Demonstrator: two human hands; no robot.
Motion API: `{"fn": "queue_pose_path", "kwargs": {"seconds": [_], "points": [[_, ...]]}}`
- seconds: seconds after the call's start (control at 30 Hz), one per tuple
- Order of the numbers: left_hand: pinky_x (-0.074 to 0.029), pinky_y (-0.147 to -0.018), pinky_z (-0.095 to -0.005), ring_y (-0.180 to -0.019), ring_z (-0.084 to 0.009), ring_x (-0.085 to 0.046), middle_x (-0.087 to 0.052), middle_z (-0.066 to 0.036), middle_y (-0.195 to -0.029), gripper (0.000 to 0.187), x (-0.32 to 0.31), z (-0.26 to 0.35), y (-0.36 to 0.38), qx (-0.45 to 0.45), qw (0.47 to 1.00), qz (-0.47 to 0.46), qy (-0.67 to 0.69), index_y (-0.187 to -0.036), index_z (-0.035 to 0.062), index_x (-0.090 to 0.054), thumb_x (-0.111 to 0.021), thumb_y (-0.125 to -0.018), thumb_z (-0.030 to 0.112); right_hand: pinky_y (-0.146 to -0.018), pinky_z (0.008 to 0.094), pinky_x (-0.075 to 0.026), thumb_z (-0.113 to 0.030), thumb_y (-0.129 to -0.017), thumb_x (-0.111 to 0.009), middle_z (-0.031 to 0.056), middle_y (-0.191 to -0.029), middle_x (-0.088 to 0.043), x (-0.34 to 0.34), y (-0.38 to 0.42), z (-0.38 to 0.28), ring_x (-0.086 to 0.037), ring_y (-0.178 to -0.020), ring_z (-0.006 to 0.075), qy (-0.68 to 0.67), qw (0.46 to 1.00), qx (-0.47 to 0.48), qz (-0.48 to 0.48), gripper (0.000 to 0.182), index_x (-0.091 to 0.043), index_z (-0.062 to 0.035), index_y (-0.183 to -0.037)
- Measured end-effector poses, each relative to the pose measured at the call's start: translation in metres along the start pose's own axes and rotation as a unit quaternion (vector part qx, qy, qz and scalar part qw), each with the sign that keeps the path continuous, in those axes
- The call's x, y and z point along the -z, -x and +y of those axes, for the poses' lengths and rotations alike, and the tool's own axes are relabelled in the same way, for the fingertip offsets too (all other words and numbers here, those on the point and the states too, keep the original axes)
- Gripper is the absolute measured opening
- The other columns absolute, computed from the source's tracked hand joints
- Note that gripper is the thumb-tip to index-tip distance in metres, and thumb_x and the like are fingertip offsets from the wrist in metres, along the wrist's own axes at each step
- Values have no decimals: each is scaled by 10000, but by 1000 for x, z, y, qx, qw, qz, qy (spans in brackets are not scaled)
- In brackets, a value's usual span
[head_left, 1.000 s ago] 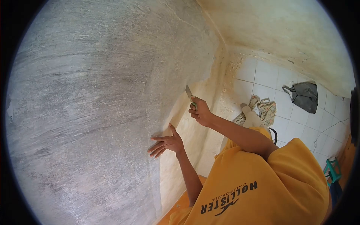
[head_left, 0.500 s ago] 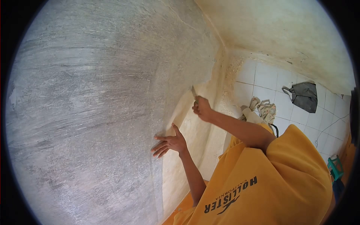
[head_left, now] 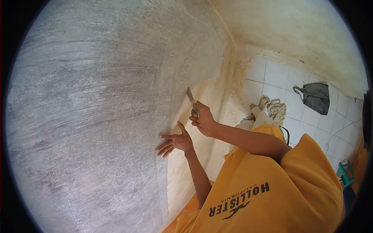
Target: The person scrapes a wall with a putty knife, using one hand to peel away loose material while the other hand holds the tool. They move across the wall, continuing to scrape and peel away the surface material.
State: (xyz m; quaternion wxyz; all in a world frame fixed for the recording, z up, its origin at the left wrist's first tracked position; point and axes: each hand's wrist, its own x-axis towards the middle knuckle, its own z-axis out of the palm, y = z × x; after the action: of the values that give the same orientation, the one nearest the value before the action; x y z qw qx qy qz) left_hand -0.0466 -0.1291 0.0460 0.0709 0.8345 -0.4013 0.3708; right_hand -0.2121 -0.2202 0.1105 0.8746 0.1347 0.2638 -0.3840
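Observation:
My right hand is wrapped round the greenish handle of a knife. Its pointed metal blade angles up and left, overlapping the wall near the border between the grey rough surface and a smoother cream strip. Below it in the view, my left hand rests by that same border, thumb raised and fingers spread out over the grey part. Only the knife's handle is partly hidden, by my fingers.
A second stained wall meets this one at a corner. White floor tiles show crumbs along the wall's foot. On them lie a dark grey bag, a crumpled patterned cloth and a thin cable. A green plastic object stands at right.
My right hand has drawn the knife left and slightly down along the border, and more of the blade now shows. My left hand has stayed nearly in place, fingers still spread.

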Motion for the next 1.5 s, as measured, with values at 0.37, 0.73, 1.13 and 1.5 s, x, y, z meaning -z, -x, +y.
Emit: {"fn": "queue_pose_path", "kwargs": {"seconds": [0.37, 0.73, 1.13, 1.5], "points": [[98, -882, -907, -1322, -700, 367, 364, -478, -1475, 1283, 0, 1, 1, -6, 1000, 14, -2, -1642, 121, 121, -628, -838, 783, -447, 247, -282, -301, -1057, -518, -19, -654, -418, -4, -3, 32, -389, -528, 95, 18, 998, 42, 36, 192, -473, -180, -914], [132, -906, -896, -1340, -684, 368, 358, -417, -1528, 1243, -3, -1, 2, -8, 999, 31, 40, -1657, 186, 80, -659, -835, 757, -401, 243, -238, -297, -1044, -538, -11, -639, -414, -1, 8, 31, -321, -480, 98, 11, 1000, 18, 21, 205, -456, -181, -897], [126, -902, -898, -1320, -707, 363, 342, -458, -1506, 1258, -4, -4, 3, -20, 999, 31, 6, -1653, 142, 80, -614, -834, 798, -389, 236, -219, -275, -1056, -496, -12, -648, -412, -9, 5, 20, -307, -484, 88, 8, 999, 23, 48, 180, -432, -169, -924], [105, -898, -907, -1320, -703, 369, 363, -446, -1502, 1246, -2, 1, 3, -5, 1000, 12, 16, -1648, 162, 114, -606, -849, 790, -387, 230, -227, -254, -1065, -482, -18, -633, -415, 8, -1, 2, -317, -472, 80, 1, 1000, -17, 6, 135, -445, -168, -967]]}}
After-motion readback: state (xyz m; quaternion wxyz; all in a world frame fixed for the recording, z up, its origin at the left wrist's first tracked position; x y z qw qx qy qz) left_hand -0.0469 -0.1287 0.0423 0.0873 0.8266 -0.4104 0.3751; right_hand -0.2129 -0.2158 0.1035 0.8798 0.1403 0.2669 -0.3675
